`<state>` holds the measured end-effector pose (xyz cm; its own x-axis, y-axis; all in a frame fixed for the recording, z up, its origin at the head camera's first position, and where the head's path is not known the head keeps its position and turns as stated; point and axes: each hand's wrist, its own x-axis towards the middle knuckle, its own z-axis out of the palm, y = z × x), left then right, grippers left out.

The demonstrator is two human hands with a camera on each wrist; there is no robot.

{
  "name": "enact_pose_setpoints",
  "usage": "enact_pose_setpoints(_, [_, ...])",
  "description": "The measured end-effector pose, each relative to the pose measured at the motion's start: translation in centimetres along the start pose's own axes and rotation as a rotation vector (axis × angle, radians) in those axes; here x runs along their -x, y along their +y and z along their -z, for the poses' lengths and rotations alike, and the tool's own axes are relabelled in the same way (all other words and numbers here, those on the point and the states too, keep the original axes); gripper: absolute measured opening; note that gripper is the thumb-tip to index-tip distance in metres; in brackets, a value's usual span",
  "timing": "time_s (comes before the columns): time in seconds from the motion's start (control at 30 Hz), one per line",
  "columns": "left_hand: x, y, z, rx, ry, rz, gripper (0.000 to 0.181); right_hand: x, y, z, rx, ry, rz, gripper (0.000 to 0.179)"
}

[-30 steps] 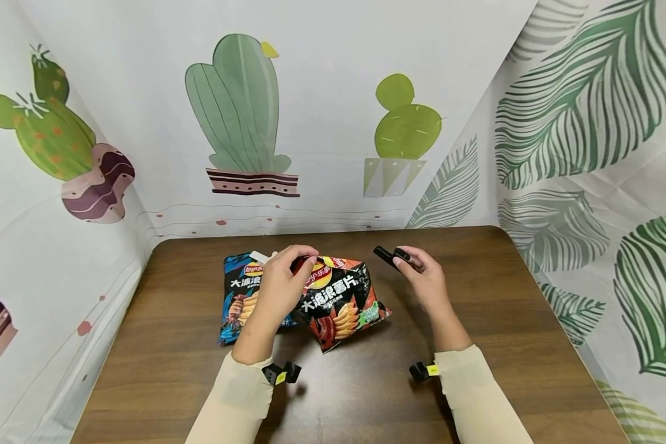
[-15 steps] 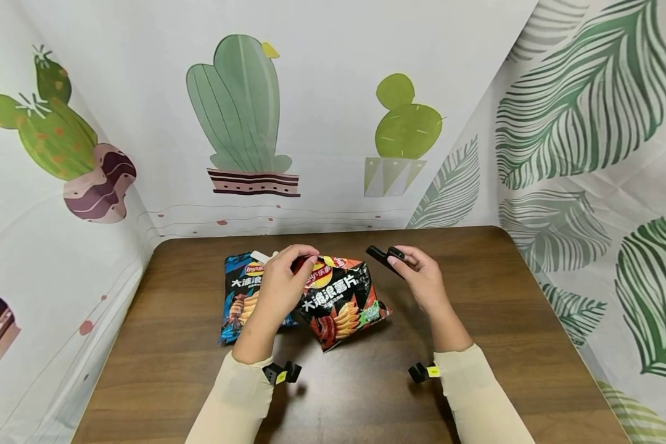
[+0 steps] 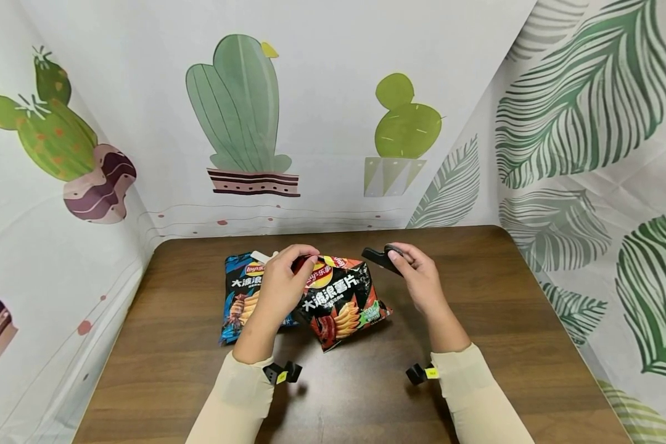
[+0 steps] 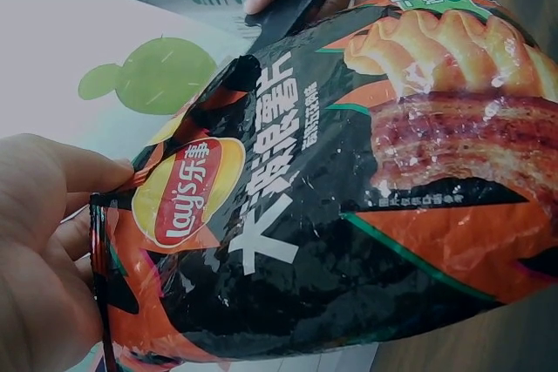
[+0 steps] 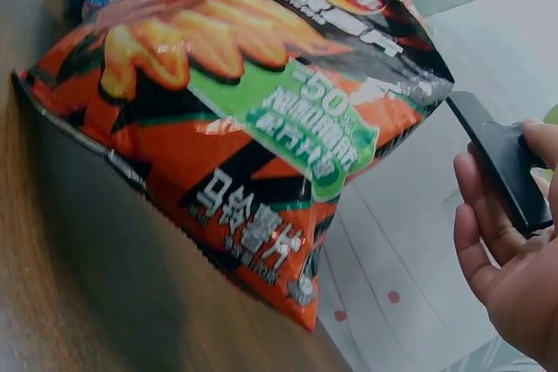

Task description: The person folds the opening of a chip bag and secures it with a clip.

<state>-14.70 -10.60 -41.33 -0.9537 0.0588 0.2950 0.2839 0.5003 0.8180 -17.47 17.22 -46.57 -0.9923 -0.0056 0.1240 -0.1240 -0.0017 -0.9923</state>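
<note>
A black and orange bag of potato chips (image 3: 333, 302) stands tilted over the table, in the middle of the head view. My left hand (image 3: 283, 277) pinches its upper left corner between thumb and fingers; in the left wrist view the fingers (image 4: 78, 167) grip the crimped top edge. To the right of the bag, my right hand (image 3: 424, 280) holds a black bag clip (image 3: 378, 258), thumb on top. The right wrist view shows the clip (image 5: 497, 158) with its tip close by the bag's upper corner.
A blue chip bag (image 3: 241, 296) lies at the left, partly hidden by my left hand and the black bag. A white clip (image 3: 259, 256) is at its top edge. Behind the wooden table (image 3: 477, 296) hangs a cloth printed with cacti and leaves.
My right hand has shifted slightly left, bringing the black clip nearer the bag's top right corner and turning it a little. My left hand and both bags stay put.
</note>
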Motion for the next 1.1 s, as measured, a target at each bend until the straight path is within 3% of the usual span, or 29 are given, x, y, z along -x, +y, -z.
enact_pose_setpoints(0.13, [0.01,0.08,0.02,-0.002,0.0,0.002,0.012,0.16,-0.47,-0.24,-0.058,-0.016,0.015,0.037])
enact_pose_setpoints(0.47, [0.03,0.08,-0.02,-0.01,0.001,0.004,0.012,0.2,-0.92,-0.66,-0.079,-0.012,0.042,0.022])
enact_pose_setpoints(1.1, [0.17,0.03,0.01,-0.002,0.007,-0.005,0.012,-0.09,-1.0,-0.77,-0.097,-0.058,0.101,0.02])
